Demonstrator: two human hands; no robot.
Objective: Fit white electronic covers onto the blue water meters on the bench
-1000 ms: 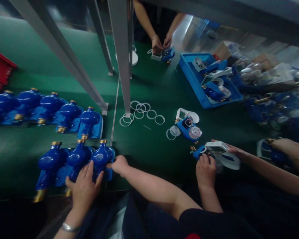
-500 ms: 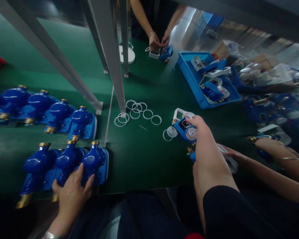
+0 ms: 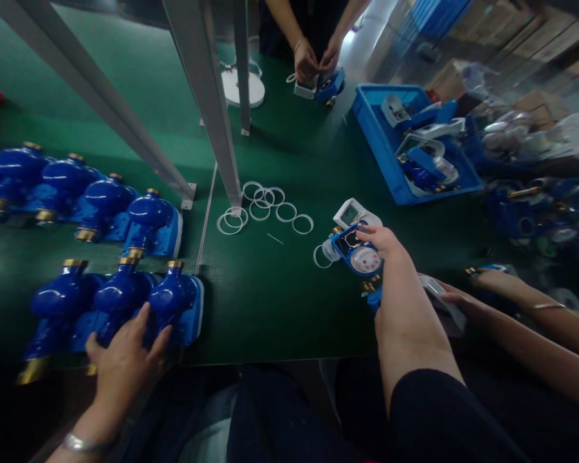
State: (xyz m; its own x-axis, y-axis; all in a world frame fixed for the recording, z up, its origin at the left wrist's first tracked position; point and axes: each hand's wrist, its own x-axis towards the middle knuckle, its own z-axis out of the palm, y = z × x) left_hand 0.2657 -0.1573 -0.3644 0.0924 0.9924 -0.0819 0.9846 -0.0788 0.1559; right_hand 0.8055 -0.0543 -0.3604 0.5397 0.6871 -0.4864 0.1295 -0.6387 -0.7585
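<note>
My left hand (image 3: pixel 128 350), with a metal band at the wrist, reaches in from the lower left with its fingers spread. It lies over the front row of blue water meters with brass ends. Its fingers touch or hover at the rightmost meter (image 3: pixel 174 299) and the middle meter (image 3: pixel 118 296); exact contact is unclear. Left of these stands another blue meter (image 3: pixel 60 299). My right hand is not in view.
A second row of blue meters (image 3: pixel 149 212) stands behind. Grey metal posts (image 3: pixel 212 96) rise from the green table (image 3: pixel 270 302). White rings (image 3: pixel 285 212) lie mid-table. A co-worker's hand (image 3: pixel 379 239) touches an opened meter (image 3: pixel 359 254). A blue crate (image 3: pixel 381 148) holds parts.
The view has shifted slightly, so most things appear higher and farther left. My left hand has slid a little left over the meters, which keep their places. The co-worker's opened meter shows its dial more fully.
</note>
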